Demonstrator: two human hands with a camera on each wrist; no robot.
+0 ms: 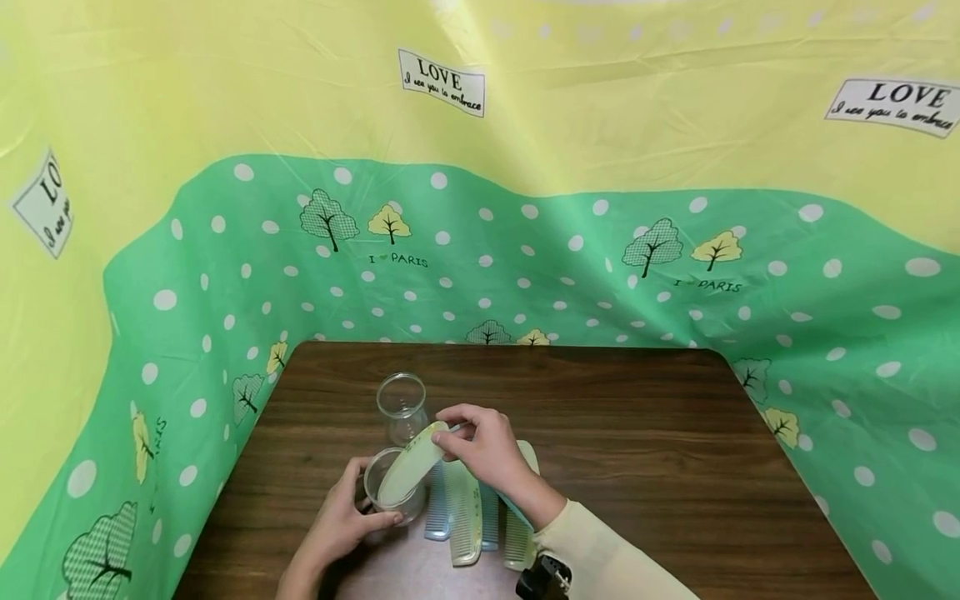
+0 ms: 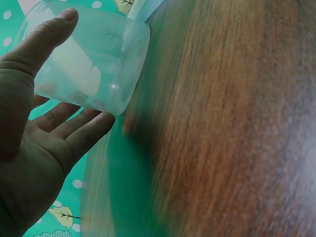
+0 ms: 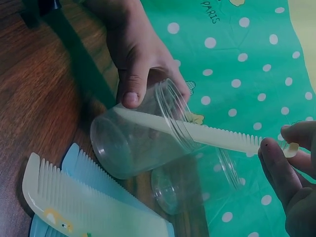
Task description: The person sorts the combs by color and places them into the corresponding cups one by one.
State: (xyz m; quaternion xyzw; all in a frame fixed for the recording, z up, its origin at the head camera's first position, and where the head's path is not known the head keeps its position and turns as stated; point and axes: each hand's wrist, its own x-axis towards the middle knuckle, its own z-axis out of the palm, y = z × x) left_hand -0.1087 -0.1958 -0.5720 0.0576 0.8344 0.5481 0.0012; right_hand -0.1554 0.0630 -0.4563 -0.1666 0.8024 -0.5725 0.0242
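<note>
One pale comb [image 1: 408, 467] is leaning aslant through the mouth of a clear jar [image 3: 113, 150], its lower part inside and its top end sticking out past the rim; for this step the steadiness of the jar seems to matter as much as the comb, so the left hand [image 1: 341, 510] should be bracing the wall firmly without squeezing it; the right hand [image 1: 486, 446] should be letting the comb follow its present slope, with the teeth running free of the rim, and releasing only when the lower end is resting on the base; whether it is touching the base now, I cannot tell; a careless letting-go could be tipping so light a jar.

The left hand's grip is spreading about as wide as the jar, thumb on one side and fingers on the other; the right hand's grip is narrow, pinching the comb's top end between thumb and fingertips; neither is touching the second jar [image 1: 402, 398], which is standing just beyond the first on the desk [image 1: 637, 467]; a blue comb [image 1: 437, 507] and a pale green comb [image 1: 467, 529] are lying among others just beside the held jar.
</note>
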